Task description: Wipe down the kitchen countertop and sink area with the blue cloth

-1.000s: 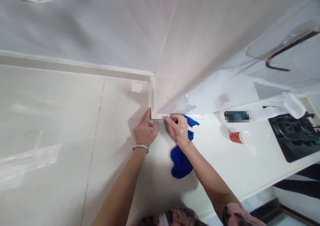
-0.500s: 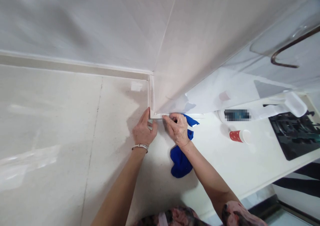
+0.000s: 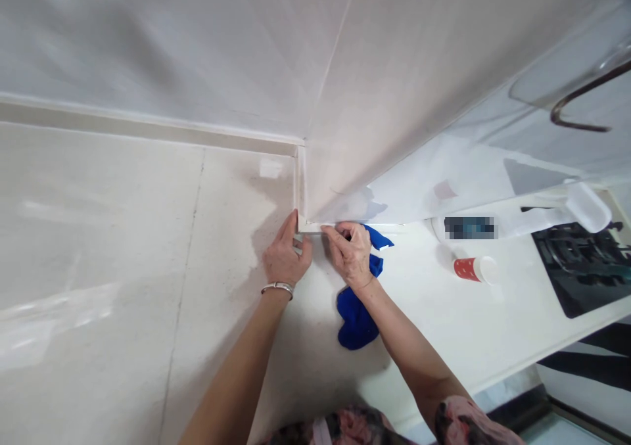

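Observation:
My left hand (image 3: 286, 254) lies against the outer corner of a raised white ledge (image 3: 300, 188) at the foot of the wall. Its fingers are stretched along the ledge, and the thumb stands apart. My right hand (image 3: 351, 254) is at the ledge's front stretch, just right of the corner, with thumb and forefinger at the edge and the other fingers curled in. Whatever that hand may pinch is hidden or too small to name. A blue cloth (image 3: 355, 323) lies on the white countertop (image 3: 236, 300), partly covered by my right hand and forearm.
To the right, a red and white paper cup (image 3: 467, 269) lies on its side. Behind it, a clear bottle (image 3: 535, 220) with a blurred label lies along the wall, reaching over a black gas hob (image 3: 582, 267). A bent metal bar (image 3: 574, 113) is at the upper right.
The view has shifted very slightly. Both hands keep their places at the ledge corner, and the blue cloth has not moved.

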